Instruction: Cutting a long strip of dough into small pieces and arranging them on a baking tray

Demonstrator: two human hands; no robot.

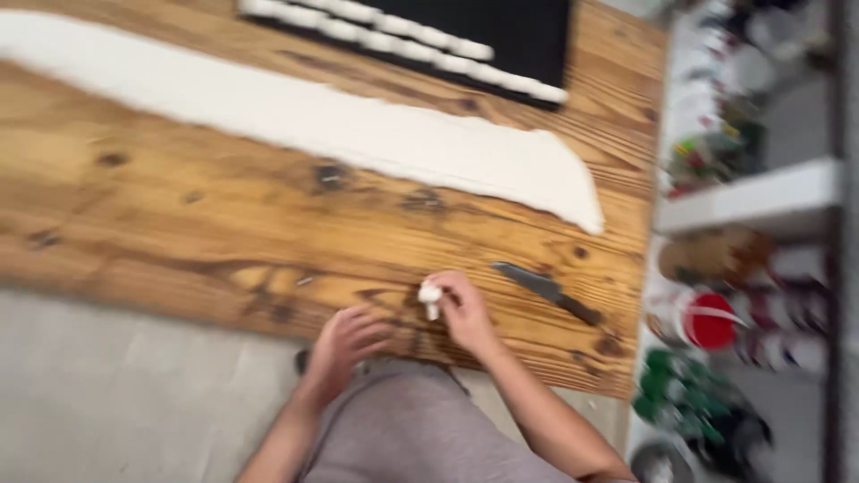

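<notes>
So the right hand [463, 309] is pinching a small white dough piece [430, 298] over the near edge of the wooden table [179, 233], while the left hand [344, 344] hangs loose and empty just beside it, fingers half curled. Looks like the shaping stage to me. A knife [548, 291] lies near on the right, the long dough strip [358, 130] further back, and finished pieces line a black tray [501, 36].

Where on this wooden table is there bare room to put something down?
The widest bare patch of the wooden table lies left of the hands, between the long white dough strip and the near edge. It is tighter by the right hand, which pinches a small white piece, with the knife just beyond.
</notes>
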